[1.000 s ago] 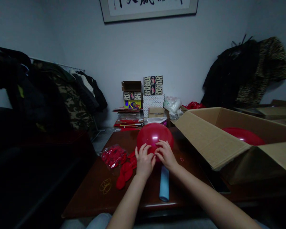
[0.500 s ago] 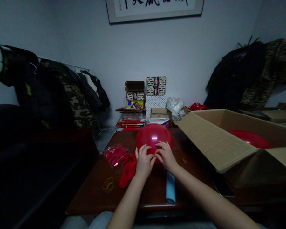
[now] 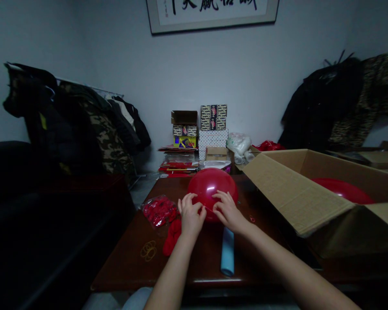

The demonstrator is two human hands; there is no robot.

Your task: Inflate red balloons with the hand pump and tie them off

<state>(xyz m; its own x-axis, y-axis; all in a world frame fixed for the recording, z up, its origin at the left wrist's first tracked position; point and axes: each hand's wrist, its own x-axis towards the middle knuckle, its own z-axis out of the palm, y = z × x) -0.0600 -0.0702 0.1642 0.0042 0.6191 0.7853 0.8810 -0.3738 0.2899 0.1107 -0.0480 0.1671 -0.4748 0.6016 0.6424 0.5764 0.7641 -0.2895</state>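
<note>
An inflated red balloon (image 3: 210, 183) sits over the brown table (image 3: 129, 262) in front of me. My left hand (image 3: 191, 216) pinches the balloon's neck at its near side, thumb and forefinger together. Close on the right, my right hand (image 3: 230, 213) has its thumb and forefinger drawn together at the same neck, with the other fingers raised against the balloon. A thin red strand of the neck stretches between the two hands. Below my right hand lies a light blue tube (image 3: 227, 254). Loose red balloons (image 3: 172, 241) lie beside my left wrist.
Left of the hands are a clear bag of red balloons (image 3: 158, 211) and several yellow rubber bands (image 3: 148, 250). An open cardboard box (image 3: 300, 193) on the right holds another red balloon (image 3: 341, 189). Stacked boxes (image 3: 213, 137) stand by the wall; coats (image 3: 100, 129) hang at the left.
My hands have drawn slightly apart, stretching the balloon's neck between them. The balloon has shifted a little right, and the blue tube a little left. The view has moved slightly.
</note>
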